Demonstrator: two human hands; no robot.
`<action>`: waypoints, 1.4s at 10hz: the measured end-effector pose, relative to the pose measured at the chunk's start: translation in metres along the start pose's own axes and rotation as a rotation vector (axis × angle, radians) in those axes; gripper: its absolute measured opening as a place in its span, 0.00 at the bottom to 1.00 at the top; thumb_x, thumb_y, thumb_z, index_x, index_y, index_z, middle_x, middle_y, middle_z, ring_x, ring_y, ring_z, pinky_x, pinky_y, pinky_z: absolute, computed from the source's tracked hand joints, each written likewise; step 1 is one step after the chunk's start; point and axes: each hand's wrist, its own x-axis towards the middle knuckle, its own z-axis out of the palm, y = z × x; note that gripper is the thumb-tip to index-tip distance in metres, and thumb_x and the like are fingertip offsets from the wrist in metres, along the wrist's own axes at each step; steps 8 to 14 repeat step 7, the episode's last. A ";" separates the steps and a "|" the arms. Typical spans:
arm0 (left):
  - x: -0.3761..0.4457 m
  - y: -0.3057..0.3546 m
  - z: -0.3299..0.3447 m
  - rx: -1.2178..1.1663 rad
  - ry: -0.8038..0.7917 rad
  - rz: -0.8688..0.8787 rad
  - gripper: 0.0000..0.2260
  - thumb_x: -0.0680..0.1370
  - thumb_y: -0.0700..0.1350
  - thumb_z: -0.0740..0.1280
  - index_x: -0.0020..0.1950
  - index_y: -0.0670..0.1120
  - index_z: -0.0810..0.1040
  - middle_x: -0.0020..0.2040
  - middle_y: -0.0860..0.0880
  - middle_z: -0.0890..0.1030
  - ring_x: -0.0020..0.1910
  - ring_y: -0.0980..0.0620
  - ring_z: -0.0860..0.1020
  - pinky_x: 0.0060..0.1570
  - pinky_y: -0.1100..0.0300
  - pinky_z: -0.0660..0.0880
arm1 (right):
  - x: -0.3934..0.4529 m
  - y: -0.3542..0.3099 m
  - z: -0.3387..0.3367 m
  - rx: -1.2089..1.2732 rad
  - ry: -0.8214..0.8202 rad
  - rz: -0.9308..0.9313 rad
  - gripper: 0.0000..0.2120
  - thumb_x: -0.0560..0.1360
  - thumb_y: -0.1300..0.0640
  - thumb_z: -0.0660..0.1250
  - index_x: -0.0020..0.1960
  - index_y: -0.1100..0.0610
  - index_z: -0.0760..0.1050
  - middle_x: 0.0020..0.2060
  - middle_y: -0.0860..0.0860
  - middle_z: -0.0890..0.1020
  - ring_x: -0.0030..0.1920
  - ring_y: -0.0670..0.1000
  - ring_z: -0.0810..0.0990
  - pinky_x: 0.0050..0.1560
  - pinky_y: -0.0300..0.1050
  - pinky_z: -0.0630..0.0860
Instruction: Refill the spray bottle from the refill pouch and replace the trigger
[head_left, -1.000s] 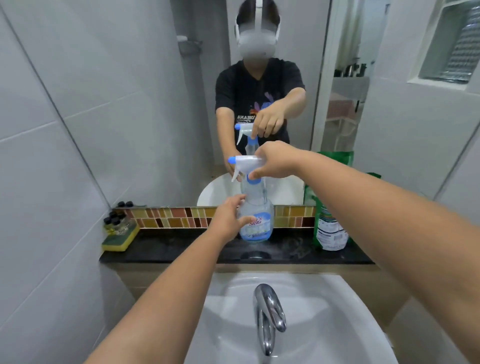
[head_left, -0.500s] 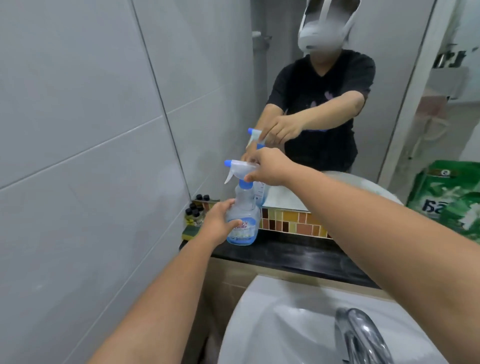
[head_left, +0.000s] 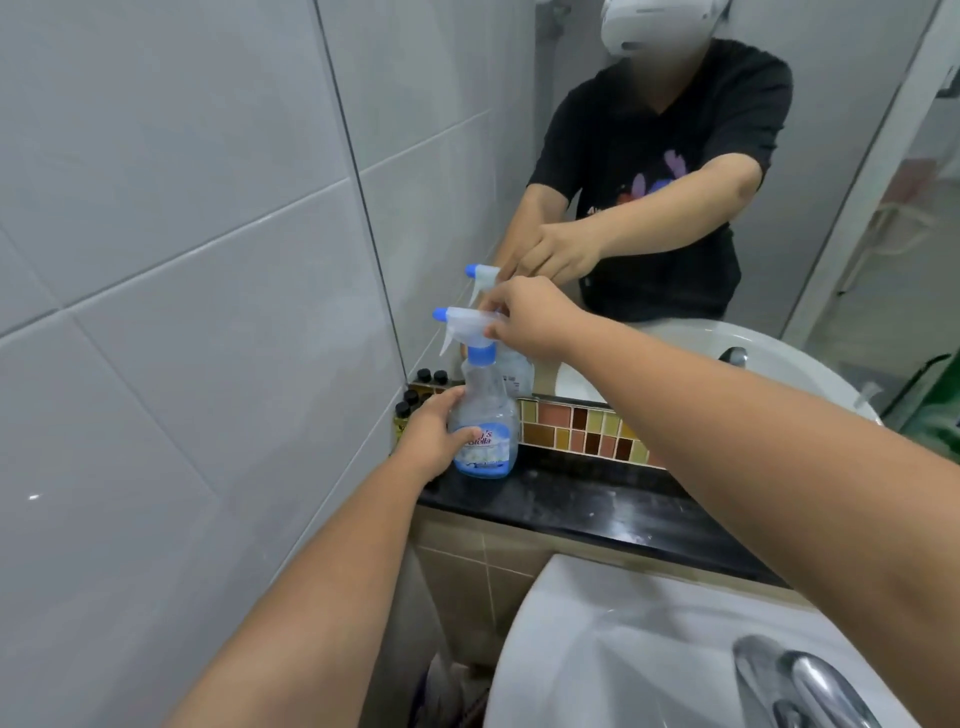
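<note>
I see the spray bottle (head_left: 485, 415) standing upright at the left end of the black desk (head_left: 597, 506), close to the grey tiled side wall (head_left: 182, 260) and just in front of the strip of small coloured tiles (head_left: 582, 428) under the mirror (head_left: 675, 156). My left hand (head_left: 434, 434) has its grip wrapped around the lower body of the bottle, thumb lying across the blue label, fingers curled behind the clear plastic. My right hand (head_left: 530, 317) reaches in from the right with its grip narrow, fingertips pinched on the rear of the white trigger (head_left: 465, 325), which sits on top of the bottle by its blue collar, blue nozzle tip pointing left toward the wall. I cannot tell from here whether the collar is screwed fully down. The bottle looks mostly clear, with a blue tint low down near its base. Behind the bottle on the left, a few small dark-capped bottles (head_left: 415, 395) are tucked into the corner. The green refill pouch (head_left: 935, 410) shows only at the far right edge, well apart from the bottle. The white sink (head_left: 623, 649) lies below the desk, with the chrome faucet (head_left: 800, 686) at the bottom right.
</note>
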 end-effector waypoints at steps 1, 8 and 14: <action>0.003 -0.005 -0.002 -0.003 0.000 -0.019 0.30 0.72 0.41 0.75 0.71 0.50 0.69 0.65 0.49 0.75 0.59 0.52 0.76 0.58 0.49 0.75 | 0.005 -0.007 0.003 -0.003 0.001 -0.005 0.13 0.77 0.56 0.66 0.61 0.57 0.78 0.50 0.55 0.81 0.49 0.54 0.79 0.51 0.51 0.78; -0.002 0.005 -0.004 0.124 0.037 -0.031 0.33 0.75 0.45 0.72 0.77 0.53 0.59 0.69 0.50 0.72 0.63 0.51 0.73 0.60 0.53 0.73 | -0.004 -0.009 0.008 0.026 0.137 0.011 0.24 0.75 0.50 0.69 0.70 0.53 0.70 0.55 0.54 0.81 0.48 0.51 0.79 0.51 0.47 0.77; -0.002 0.005 -0.004 0.124 0.037 -0.031 0.33 0.75 0.45 0.72 0.77 0.53 0.59 0.69 0.50 0.72 0.63 0.51 0.73 0.60 0.53 0.73 | -0.004 -0.009 0.008 0.026 0.137 0.011 0.24 0.75 0.50 0.69 0.70 0.53 0.70 0.55 0.54 0.81 0.48 0.51 0.79 0.51 0.47 0.77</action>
